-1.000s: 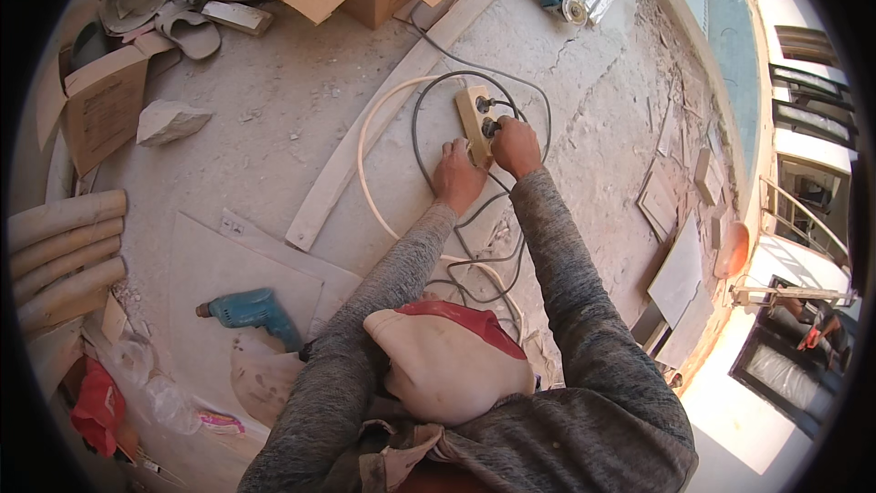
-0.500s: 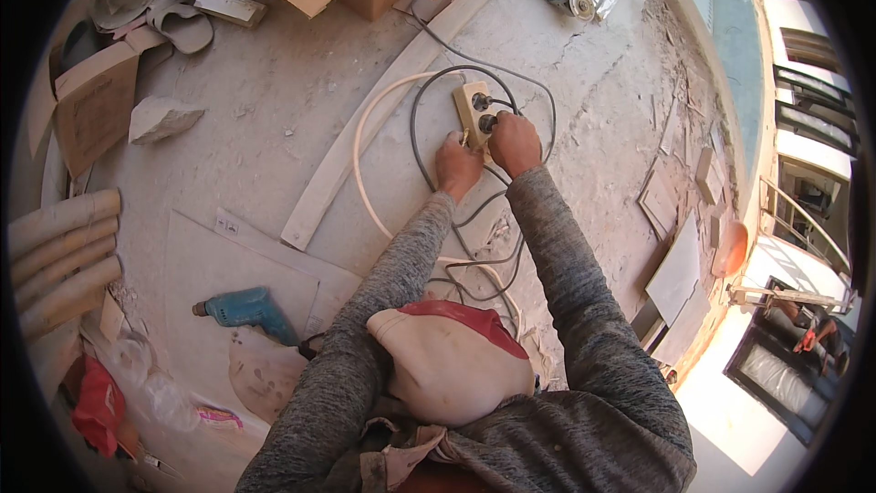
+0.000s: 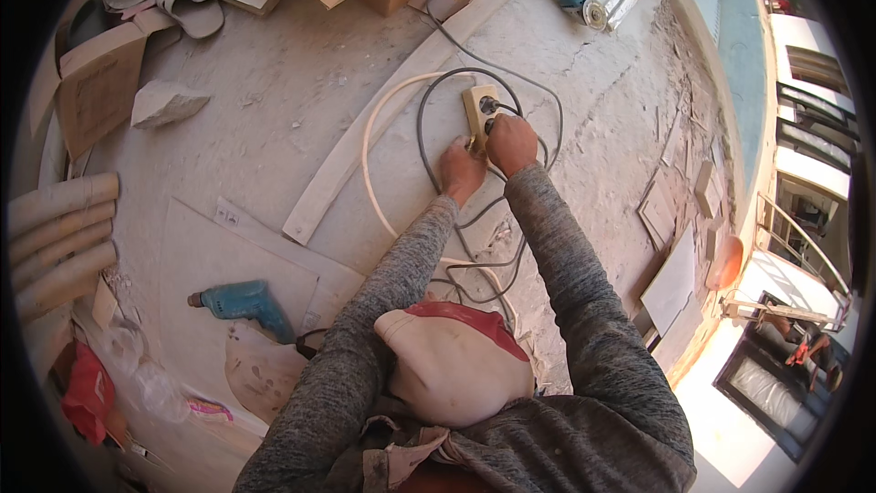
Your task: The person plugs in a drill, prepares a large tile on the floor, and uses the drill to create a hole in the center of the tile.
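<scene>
Power strip there, long axis running ahead, slightly leftward.
Left hand grips its near end; right hand, along its right side, pinches a black plug.

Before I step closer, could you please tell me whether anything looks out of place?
Yes: near the left hand and right hand at the power strip, dark cables lie in untidy loops across a pale cable instead of coiled neatly. Farther right, flat slabs lie askew rather than stacked.
</scene>
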